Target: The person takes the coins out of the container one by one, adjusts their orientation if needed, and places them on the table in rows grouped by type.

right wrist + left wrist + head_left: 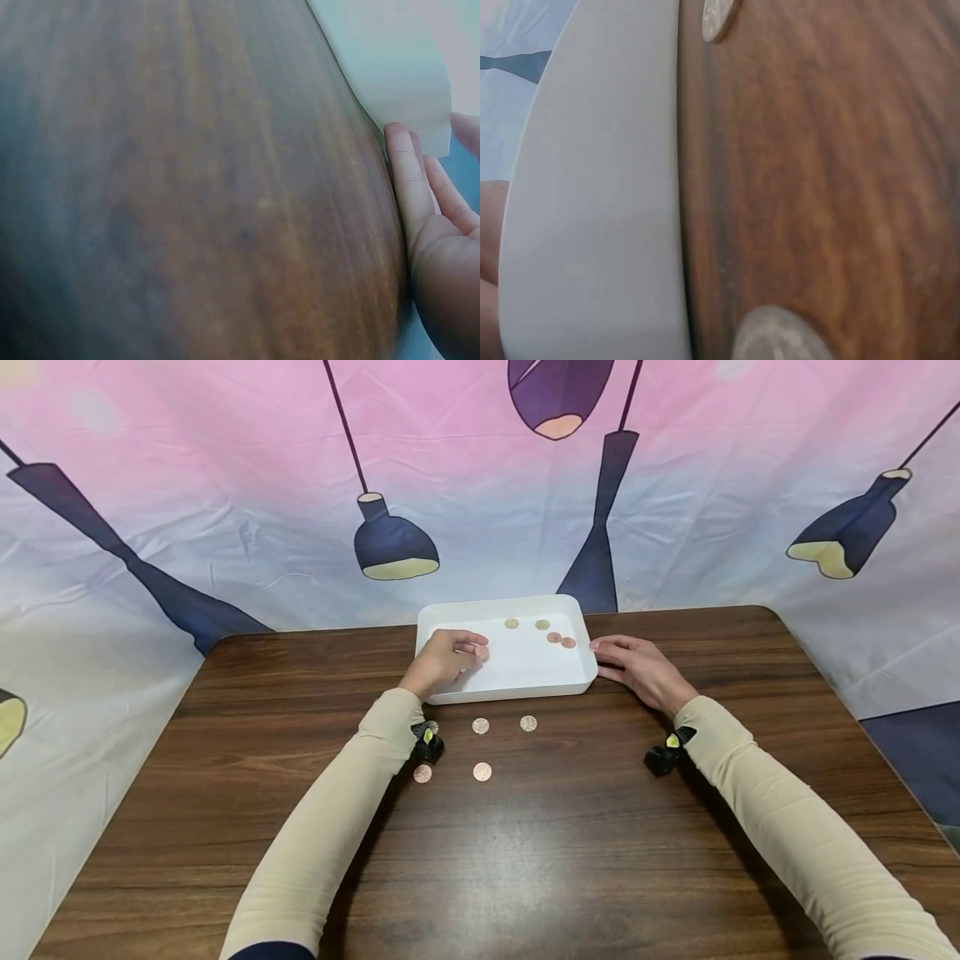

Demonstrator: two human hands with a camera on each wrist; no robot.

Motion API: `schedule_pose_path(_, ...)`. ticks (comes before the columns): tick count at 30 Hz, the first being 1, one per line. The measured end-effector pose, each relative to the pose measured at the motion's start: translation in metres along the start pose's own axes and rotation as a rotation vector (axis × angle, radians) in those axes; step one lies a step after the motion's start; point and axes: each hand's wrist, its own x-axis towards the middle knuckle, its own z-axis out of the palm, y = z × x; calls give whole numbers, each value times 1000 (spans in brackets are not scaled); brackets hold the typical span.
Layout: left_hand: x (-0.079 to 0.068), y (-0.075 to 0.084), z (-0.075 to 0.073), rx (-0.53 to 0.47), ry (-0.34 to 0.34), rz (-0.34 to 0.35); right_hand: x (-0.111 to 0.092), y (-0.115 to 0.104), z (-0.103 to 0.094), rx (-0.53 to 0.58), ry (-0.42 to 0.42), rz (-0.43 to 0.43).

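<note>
A white tray (517,690) stands at the back of the wooden table, with several coins lying in its right half, among them a gold-coloured coin (542,625) and a copper-coloured coin (568,642). Over the tray's left part, my left hand (442,658) pinches a copper-coloured coin (482,652) between thumb and fingers. Fairly straight fingers of my right hand (637,667) touch the tray's right wall, as the right wrist view also shows with the hand (442,247) low beside the tray. Most of the left hand is hidden behind the tray wall (600,202) in the left wrist view.
Several coins lie on the table in front of the tray, including a copper coin (482,772), a coin (528,723) and a coin (481,725). The left wrist partly covers another coin (432,727). A printed cloth (487,543) hangs behind the table.
</note>
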Motion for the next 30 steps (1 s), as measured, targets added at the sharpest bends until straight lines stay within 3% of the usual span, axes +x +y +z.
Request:
schedule_pose_path(7, -4, 2, -2, -17, -20, -10, 1, 0, 0, 6, 7, -8)
schedule_pose_path(16, -16, 10, -4, 94, -26, 83, 1, 0, 1, -1, 7, -4)
schedule_pose_path(21, -32, 16, -7, 144, -27, 127, 1, -2, 3, 9, 12, -12)
schedule_pose_path(26, -49, 20, -7, 157, -33, 129, 0, -2, 2, -8, 12, -23)
schedule_pose_path(30, -63, 21, -6, 166, -1, 112, 0, 1, 3, -9, 23, -19)
